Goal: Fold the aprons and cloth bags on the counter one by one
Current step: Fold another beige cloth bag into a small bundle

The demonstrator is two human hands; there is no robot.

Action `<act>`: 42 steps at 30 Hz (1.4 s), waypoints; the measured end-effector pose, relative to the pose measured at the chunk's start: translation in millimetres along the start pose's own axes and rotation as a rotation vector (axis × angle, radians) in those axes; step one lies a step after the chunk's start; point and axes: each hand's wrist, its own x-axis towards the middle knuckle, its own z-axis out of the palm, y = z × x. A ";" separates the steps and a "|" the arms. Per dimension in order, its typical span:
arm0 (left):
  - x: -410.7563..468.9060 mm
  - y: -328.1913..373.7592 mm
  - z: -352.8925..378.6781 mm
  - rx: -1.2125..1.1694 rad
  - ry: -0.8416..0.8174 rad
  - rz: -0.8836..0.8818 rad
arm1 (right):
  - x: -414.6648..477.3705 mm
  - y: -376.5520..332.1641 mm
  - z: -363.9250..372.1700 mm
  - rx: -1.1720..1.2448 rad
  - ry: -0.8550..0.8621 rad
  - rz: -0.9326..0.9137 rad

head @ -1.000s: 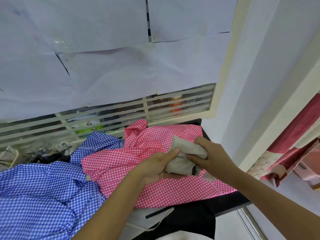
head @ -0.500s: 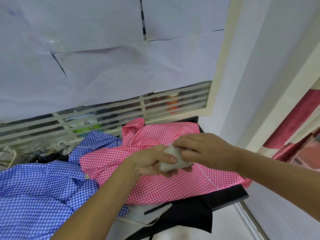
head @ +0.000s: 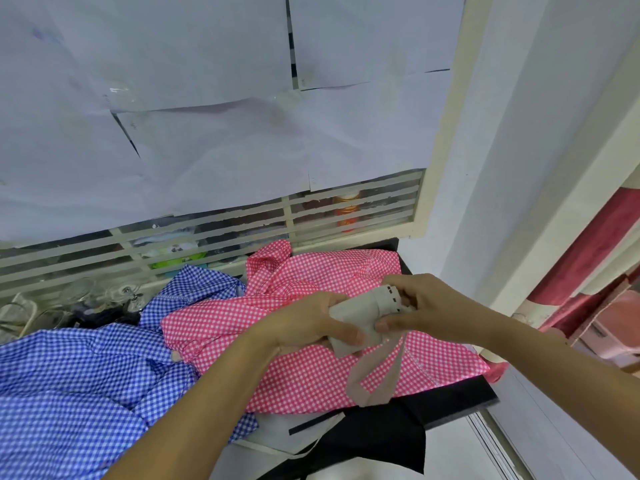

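A beige cloth bag (head: 363, 313), folded into a small bundle, is held above a pink checked apron (head: 304, 362). My left hand (head: 304, 323) grips the bundle's left end, thumb on top. My right hand (head: 426, 306) pinches its right end, where a white tag with black marks shows. The bag's beige strap (head: 377, 379) hangs down in a loop over the pink apron. A blue checked apron (head: 79, 375) lies crumpled to the left.
The black counter (head: 460, 400) ends at the right by a white wall (head: 519, 168). Black fabric (head: 381, 441) and a white cloth with a tie (head: 273, 434) hang off the front edge. Behind stands a slatted window covered with paper sheets (head: 207, 133). Glassware (head: 121, 292) sits at back left.
The bundle has been turned so the tagged end shows in my right hand. The strap has dropped out and now hangs in a loop. Both hands shifted slightly right.
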 end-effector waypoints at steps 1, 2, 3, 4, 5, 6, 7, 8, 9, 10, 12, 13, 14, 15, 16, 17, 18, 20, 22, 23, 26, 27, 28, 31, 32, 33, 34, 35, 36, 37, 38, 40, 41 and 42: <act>-0.7 0.5 1.0 -0.089 0.073 0.035 | 0.6 1.4 0.5 0.044 0.070 0.014; -1.1 0.8 2.8 -0.198 0.141 0.080 | 1.0 2.4 2.4 0.109 0.146 0.031; 0.7 -0.7 4.0 -0.292 0.200 0.128 | 2.3 2.4 5.2 0.187 0.216 0.048; 3.3 -2.6 6.7 -0.353 0.254 0.172 | 3.4 1.4 9.6 0.274 0.260 0.060; 6.5 -3.9 10.5 -0.399 0.300 0.209 | 5.0 0.6 15.0 0.363 0.282 0.072; 9.9 -5.2 15.2 -0.455 0.329 0.250 | 6.0 0.0 21.2 0.445 0.290 0.081; 12.8 -6.1 19.7 -0.516 0.347 0.293 | 7.0 -0.6 27.1 0.507 0.297 0.090; 14.5 -6.0 23.3 -0.563 0.366 0.332 | 7.6 -1.0 32.5 0.547 0.303 0.094; 15.4 -4.9 25.8 -0.591 0.385 0.359 | 7.8 -1.9 36.8 0.576 0.303 0.094; 15.7 -3.9 26.7 -0.608 0.407 0.372 | 7.9 -1.5 40.0 0.594 0.297 0.092; 13.8 -2.1 27.7 -0.637 0.462 0.366 | 8.3 -0.2 42.8 0.596 0.287 0.100; 13.4 -2.5 27.6 -0.652 0.487 0.350 | 8.6 0.4 42.6 0.586 0.291 0.108; 12.9 -2.7 28.6 -0.662 0.498 0.338 | 8.4 0.8 42.3 0.571 0.294 0.113; 12.9 -2.8 28.8 -0.668 0.507 0.327 | 9.0 0.7 42.7 0.552 0.294 0.117; 13.6 -3.1 29.4 -0.676 0.516 0.317 | 9.1 0.8 43.7 0.534 0.292 0.119; 14.6 -2.6 29.9 -0.683 0.526 0.309 | 9.3 1.2 44.8 0.523 0.291 0.121; 15.2 -1.7 30.5 -0.691 0.533 0.294 | 9.6 2.2 45.9 0.521 0.295 0.126; 15.6 0.6 32.0 -0.688 0.532 0.240 | 10.8 3.6 46.4 0.508 0.320 0.136; 16.8 -1.0 32.7 -0.626 0.553 0.170 | 11.6 5.3 44.4 0.445 0.350 0.146; 17.1 -2.8 32.0 -0.607 0.577 0.143 | 11.4 6.0 43.4 0.421 0.358 0.146; 18.1 -4.8 27.9 -0.666 0.593 0.098 | 10.6 7.2 42.2 0.384 0.346 0.118; 18.1 -4.3 27.5 -0.696 0.579 0.093 | 10.5 7.6 42.2 0.368 0.339 0.108; 17.7 -3.8 27.3 -0.708 0.569 0.098 | 10.8 7.6 42.1 0.359 0.338 0.099; 17.3 -6.0 27.0 -0.629 0.543 0.159 | 12.1 4.3 39.0 0.371 0.329 0.081; 17.7 -7.7 27.0 -0.584 0.536 0.191 | 12.4 3.4 37.7 0.373 0.322 0.080; 18.5 -9.5 27.4 -0.561 0.537 0.228 | 12.7 2.3 36.9 0.382 0.324 0.085; 19.6 -11.0 28.3 -0.577 0.553 0.267 | 13.2 1.6 36.9 0.411 0.337 0.092; 20.8 -11.7 29.6 -0.634 0.578 0.310 | 14.6 0.5 37.7 0.463 0.361 0.098; 21.5 -10.8 32.0 -0.707 0.594 0.356 | 16.3 -0.9 39.5 0.527 0.391 0.100; 22.2 -8.5 35.7 -0.768 0.596 0.385 | 18.3 -3.1 41.8 0.585 0.415 0.097; 22.9 -5.2 40.6 -0.804 0.587 0.394 | 20.1 -5.5 44.5 0.632 0.419 0.089; 24.9 -0.3 47.4 -0.804 0.591 0.376 | 22.7 -10.9 49.3 0.687 0.351 0.081; 25.7 2.0 47.8 -0.789 0.617 0.375 | 23.0 -13.9 50.5 0.676 0.286 0.086; 26.1 4.9 45.4 -0.774 0.649 0.385 | 23.0 -14.6 50.7 0.635 0.224 0.095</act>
